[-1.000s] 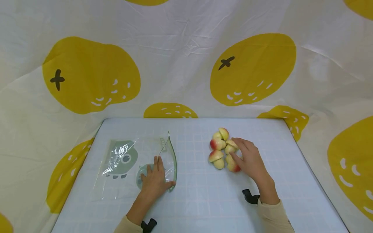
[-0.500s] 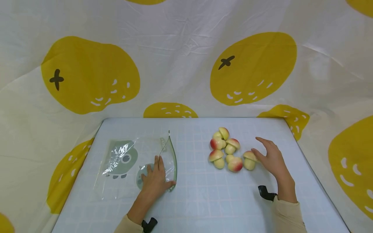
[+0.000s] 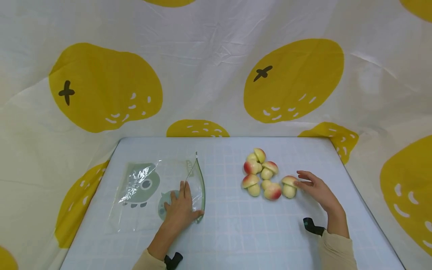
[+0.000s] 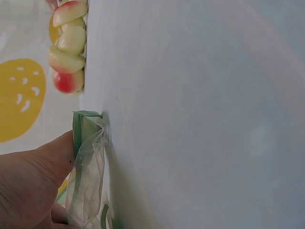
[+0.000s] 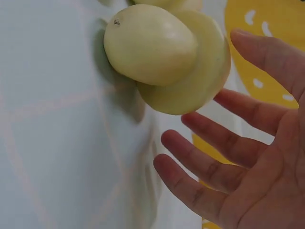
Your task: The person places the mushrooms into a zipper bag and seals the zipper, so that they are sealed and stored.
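My left hand rests with extended fingers on a clear plastic zip bag printed with green cartoon shapes. Its thumb lies at the bag's green zip edge, which stands slightly raised in the left wrist view. On the right, my right hand is beside the rightmost toy mushroom, a pale yellow one with a reddish cap. In the right wrist view its fingers are spread, with thumb and index fingertip right at the edge of the mushroom's cap. That mushroom stands upright, stem toward me.
Several more toy mushrooms cluster just left of that one, some lying on their sides. A pale checked cloth covers the table. Behind it hangs a white curtain with yellow fruit prints. Black camera mounts sit at the wrists.
My right hand has moved right, away from the cluster, uncovering the rightmost mushroom, then lowered with its fingertips to that mushroom's cap. The left hand and bag have stayed put.
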`<state>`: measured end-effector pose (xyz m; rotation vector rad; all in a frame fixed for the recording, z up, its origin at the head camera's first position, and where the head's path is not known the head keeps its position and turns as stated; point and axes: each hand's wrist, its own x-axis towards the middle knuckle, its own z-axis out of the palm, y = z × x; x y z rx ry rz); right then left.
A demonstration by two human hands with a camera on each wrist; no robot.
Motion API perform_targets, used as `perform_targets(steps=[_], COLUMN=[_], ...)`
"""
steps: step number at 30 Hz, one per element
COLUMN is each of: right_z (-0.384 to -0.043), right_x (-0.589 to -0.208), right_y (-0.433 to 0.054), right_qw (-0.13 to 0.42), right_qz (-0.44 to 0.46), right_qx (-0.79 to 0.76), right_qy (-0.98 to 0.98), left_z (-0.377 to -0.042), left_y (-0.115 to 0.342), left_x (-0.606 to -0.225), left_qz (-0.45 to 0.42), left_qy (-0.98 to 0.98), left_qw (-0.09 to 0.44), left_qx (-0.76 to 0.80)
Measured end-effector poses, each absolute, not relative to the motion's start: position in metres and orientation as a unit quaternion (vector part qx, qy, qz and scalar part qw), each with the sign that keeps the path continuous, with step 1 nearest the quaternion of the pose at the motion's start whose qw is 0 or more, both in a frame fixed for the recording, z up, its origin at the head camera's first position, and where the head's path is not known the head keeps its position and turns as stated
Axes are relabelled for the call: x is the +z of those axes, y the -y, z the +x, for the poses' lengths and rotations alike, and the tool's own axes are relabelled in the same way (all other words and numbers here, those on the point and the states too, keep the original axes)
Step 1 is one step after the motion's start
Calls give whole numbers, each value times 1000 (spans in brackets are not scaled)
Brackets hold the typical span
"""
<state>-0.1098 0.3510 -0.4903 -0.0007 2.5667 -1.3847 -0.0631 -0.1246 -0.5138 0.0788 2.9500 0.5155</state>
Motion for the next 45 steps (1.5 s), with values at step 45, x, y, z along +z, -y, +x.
perform_targets(steps=[45], right_z=[-108], right_x=[-489], right_y=[-351], right_qw=[81], right_qz=[-13], right_qx=[-553], right_qy=[-829], left_z=[-62], left_y=[126], left_x=[-515], left_qz=[27], left_qy=[-980], left_qw=[75], left_qx=[184])
